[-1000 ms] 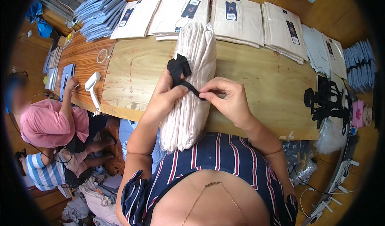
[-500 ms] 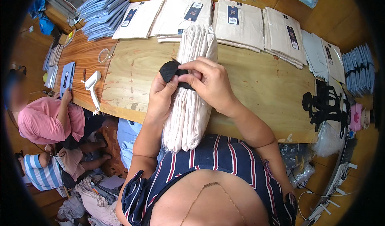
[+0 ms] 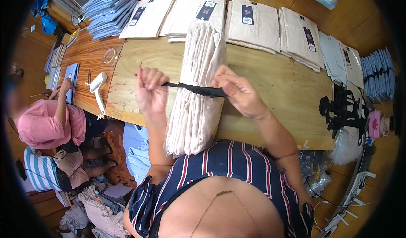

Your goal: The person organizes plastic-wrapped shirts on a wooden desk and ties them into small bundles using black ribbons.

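Observation:
Between my two hands a black cloth strip (image 3: 192, 88) is stretched across the top of a bundle of folded cream garments (image 3: 192, 124) in clear plastic. My left hand (image 3: 152, 88), to the left of the bundle, is closed round one end of the strip. At the bundle's right side my right hand (image 3: 242, 93) pinches the other end between thumb and fingers. The bundle stands on edge on the wooden table, its near end against my striped top. Whether the strip also runs underneath is hidden.
Bagged cream garments (image 3: 253, 31) with dark tags line the table's far edge. Blue packs (image 3: 111, 12) are piled at the far left. A white hand-held device (image 3: 98, 86) and a tape roll (image 3: 110, 55) lie left; black strips (image 3: 340, 111) lie right. A co-worker in pink (image 3: 44, 124) handles a blue pack.
My hands have drawn apart from the middle of the bundle, left hand leftward and right hand rightward. The bunched black strip is now pulled taut. The co-worker's hand has lifted a little.

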A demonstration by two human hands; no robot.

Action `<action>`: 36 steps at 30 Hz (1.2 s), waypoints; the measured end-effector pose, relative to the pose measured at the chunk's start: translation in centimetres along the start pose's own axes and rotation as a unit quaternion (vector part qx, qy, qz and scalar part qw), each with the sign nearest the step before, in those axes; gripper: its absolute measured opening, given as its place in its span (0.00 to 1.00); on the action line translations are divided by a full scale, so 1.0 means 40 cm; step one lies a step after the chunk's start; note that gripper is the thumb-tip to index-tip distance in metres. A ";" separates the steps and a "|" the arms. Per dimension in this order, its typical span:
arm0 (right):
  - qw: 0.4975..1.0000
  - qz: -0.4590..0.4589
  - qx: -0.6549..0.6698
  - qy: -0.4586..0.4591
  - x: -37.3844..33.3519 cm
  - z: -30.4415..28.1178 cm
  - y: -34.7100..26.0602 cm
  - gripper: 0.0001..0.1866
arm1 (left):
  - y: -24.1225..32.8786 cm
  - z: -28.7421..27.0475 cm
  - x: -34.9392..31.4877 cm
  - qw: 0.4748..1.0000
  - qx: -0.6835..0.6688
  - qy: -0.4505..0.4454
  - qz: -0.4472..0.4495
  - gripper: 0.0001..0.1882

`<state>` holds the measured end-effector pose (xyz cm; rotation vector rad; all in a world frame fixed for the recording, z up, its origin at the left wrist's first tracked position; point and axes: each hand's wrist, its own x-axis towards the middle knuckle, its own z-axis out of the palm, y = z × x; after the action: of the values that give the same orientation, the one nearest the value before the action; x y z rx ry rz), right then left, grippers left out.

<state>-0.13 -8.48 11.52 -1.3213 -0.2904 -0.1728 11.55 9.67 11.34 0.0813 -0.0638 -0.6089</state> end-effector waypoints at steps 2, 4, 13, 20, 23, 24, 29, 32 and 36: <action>0.998 0.030 0.044 0.019 -0.033 -0.027 -0.030 0.18 | 0.061 -0.034 0.004 0.995 -0.031 -0.070 -0.056 0.19; 0.994 0.059 0.087 0.026 -0.062 -0.042 -0.054 0.18 | 0.077 -0.025 -0.002 0.999 0.015 -0.033 -0.028 0.19; 0.968 -0.060 0.242 0.012 0.033 0.010 -0.070 0.19 | 0.030 0.068 0.004 0.990 0.110 -0.072 0.060 0.16; 0.995 0.037 -0.032 0.092 0.027 0.024 -0.139 0.18 | 0.083 0.085 -0.053 0.825 0.542 -0.088 0.134 0.16; 0.990 0.053 -0.028 0.129 -0.013 -0.033 -0.147 0.18 | 0.078 0.065 -0.062 0.872 0.481 -0.047 0.070 0.15; 0.989 0.062 -0.032 0.131 -0.021 -0.037 -0.153 0.18 | 0.065 0.058 -0.064 0.893 0.444 -0.048 0.044 0.15; 0.725 -0.074 -0.684 0.030 -0.017 0.058 -0.167 0.11 | 0.026 0.106 -0.059 0.445 0.842 -0.267 0.144 0.08; 0.627 0.018 -0.777 -0.045 -0.026 0.070 -0.186 0.09 | -0.031 0.136 -0.053 0.225 0.855 -0.407 0.229 0.12; 0.616 0.094 -0.767 -0.154 -0.035 0.036 -0.232 0.06 | -0.011 0.122 -0.064 0.102 0.876 -0.420 0.212 0.12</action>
<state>-4.30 -9.36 19.99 -3.1371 -0.2619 0.0466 8.79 10.51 16.04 2.0729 -1.9796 0.5352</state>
